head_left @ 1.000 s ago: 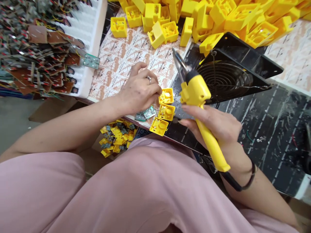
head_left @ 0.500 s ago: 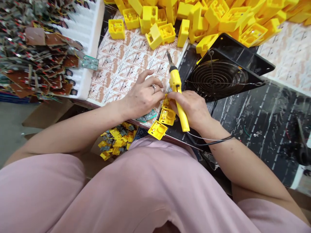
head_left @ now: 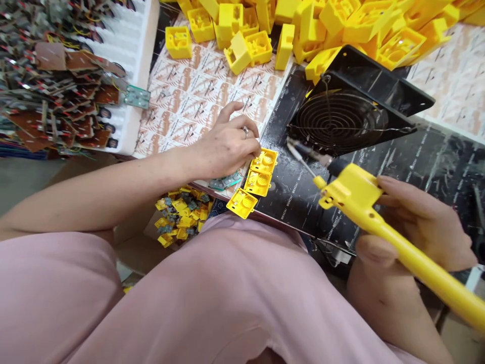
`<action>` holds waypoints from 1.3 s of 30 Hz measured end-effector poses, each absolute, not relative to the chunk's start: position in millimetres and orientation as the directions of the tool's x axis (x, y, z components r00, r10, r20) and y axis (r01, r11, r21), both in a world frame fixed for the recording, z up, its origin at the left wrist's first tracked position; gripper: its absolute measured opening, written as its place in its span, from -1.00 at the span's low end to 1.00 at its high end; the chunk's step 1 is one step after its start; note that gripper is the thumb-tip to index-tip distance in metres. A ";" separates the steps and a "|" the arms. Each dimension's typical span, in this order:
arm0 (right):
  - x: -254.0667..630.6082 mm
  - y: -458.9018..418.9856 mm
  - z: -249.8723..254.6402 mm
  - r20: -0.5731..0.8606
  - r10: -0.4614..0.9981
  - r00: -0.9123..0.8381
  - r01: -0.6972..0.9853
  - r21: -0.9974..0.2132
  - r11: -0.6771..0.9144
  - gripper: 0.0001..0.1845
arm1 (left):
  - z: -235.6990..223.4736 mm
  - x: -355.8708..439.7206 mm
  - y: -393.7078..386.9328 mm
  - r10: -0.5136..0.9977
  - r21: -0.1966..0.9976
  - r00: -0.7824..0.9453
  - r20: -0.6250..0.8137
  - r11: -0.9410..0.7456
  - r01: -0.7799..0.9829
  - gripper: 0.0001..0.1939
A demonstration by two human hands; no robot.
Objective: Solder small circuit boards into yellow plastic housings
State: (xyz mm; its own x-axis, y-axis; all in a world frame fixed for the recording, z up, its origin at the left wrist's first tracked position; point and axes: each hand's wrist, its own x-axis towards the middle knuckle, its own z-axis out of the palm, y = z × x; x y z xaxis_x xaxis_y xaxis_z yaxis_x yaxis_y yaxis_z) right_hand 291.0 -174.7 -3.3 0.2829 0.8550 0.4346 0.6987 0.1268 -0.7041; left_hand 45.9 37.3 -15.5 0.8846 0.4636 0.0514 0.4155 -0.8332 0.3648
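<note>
Tabletop [head_left: 176, 108], yellow casing [head_left: 266, 161], left fingers [head_left: 251, 147] apparently touching

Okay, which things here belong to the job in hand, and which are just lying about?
Likely in the job:
- yellow soldering iron, in the right hand
- three open yellow cases, by the left hand
- green circuit boards beside them

Seemingly just nearby, untouched:
- black fan
- heaped yellow housings
- brown boards by white foam

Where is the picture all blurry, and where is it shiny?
In the head view, the right hand and the yellow tool it holds look soft, while the three open yellow cases look clearer; also in the head view, pale glare shows on the black board, between those cases and the black fan.
</note>
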 end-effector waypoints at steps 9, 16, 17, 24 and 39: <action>287.7 -162.5 -10.7 0.612 0.791 0.019 0.704 -0.570 0.424 -0.30 | -23.3 43.2 49.5 0.322 0.282 0.941 0.104 -0.917 0.283 -0.76; 289.6 -158.3 -4.1 0.545 0.822 -0.163 0.665 -0.555 0.500 -0.46 | -21.5 45.1 51.4 0.244 0.225 0.968 0.055 -0.948 0.226 -0.71; 288.3 -158.4 -3.4 0.540 0.825 -0.167 0.656 -0.564 0.502 -0.53 | -20.6 45.6 51.3 0.228 0.200 0.973 0.043 -0.956 0.215 -0.71; 279.0 -160.5 4.1 0.474 0.856 -0.207 0.700 -0.540 0.468 -0.76 | -15.1 51.3 52.6 0.174 0.020 0.984 -0.048 -0.984 0.175 -0.71; 280.8 -156.0 15.9 0.525 0.798 -0.294 0.704 -0.446 0.553 -0.67 | -12.9 56.4 53.9 0.186 0.161 0.983 0.001 -0.970 0.183 -0.66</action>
